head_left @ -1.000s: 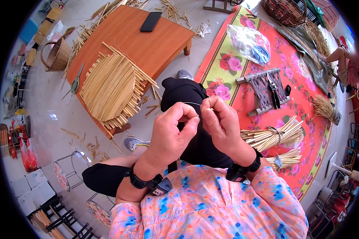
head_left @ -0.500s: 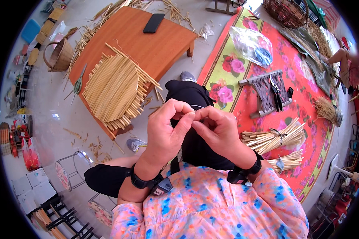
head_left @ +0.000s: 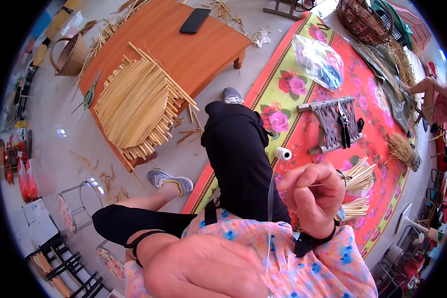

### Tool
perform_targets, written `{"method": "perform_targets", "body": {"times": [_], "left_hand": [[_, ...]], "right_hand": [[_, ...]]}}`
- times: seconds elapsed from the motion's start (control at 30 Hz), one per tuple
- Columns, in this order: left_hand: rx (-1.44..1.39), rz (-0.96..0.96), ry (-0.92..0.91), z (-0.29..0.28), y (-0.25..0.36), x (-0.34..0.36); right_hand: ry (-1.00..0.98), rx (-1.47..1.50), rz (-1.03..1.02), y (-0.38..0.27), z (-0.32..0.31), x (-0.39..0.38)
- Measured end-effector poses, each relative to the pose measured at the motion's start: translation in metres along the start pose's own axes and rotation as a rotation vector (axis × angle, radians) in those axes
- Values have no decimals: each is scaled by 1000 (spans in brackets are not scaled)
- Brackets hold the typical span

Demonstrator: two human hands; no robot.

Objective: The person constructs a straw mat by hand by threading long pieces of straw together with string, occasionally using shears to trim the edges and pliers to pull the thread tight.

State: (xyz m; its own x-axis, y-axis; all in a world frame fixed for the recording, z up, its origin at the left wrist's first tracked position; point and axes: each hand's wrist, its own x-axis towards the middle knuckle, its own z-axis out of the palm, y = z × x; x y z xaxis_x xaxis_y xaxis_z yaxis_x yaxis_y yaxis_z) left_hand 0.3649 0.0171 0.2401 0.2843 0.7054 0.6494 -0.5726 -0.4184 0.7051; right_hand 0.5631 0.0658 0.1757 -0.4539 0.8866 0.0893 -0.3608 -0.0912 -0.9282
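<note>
My right hand is raised over my right thigh, its thumb and fingers pinched on a thin needle. A pale thread hangs in a long line beside that hand and runs down toward my left hand. The left hand is low in front of my patterned top, back upward, with curled fingers. Its fingertips are partly cut off by the lower edge, where the thread meets them. A white thread spool lies by my right knee, just beyond the right hand.
A wooden table at the far left carries a panel of straw stalks, scissors and a phone. On the red floral mat lie stalk bundles, pliers on a folding stool and a plastic bag. Someone sits at far right.
My hands were together at the fingertips over my lap. They have parted: the left came down toward me, the right moved right and nearer, with the thread stretched between. The spool has come into view.
</note>
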Motion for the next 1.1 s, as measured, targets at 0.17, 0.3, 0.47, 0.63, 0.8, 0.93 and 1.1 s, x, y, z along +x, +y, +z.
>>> {"method": "perform_targets", "body": {"times": [0.17,0.3,0.47,0.63,0.8,0.93,1.1], "left_hand": [[-369,-327,-125,-4,3,-20],[-340,-299,-61,-2,2,-22],[-34,-25,50,1,0,-1],[-180,-172,10,0,-1,-14],[228,-263,-39,-10,17,-2],[745,-409,371,-13,-7,-5],[410,-530,641,-29,-38,-28]], "right_hand": [[-33,7,29,2,2,8],[-37,1,31,6,2,11],[-42,-40,16,8,1,14],[-13,-49,27,8,2,13],[-12,-55,32,9,4,13],[-77,-160,106,10,7,17],[-175,-276,137,28,13,24]]}}
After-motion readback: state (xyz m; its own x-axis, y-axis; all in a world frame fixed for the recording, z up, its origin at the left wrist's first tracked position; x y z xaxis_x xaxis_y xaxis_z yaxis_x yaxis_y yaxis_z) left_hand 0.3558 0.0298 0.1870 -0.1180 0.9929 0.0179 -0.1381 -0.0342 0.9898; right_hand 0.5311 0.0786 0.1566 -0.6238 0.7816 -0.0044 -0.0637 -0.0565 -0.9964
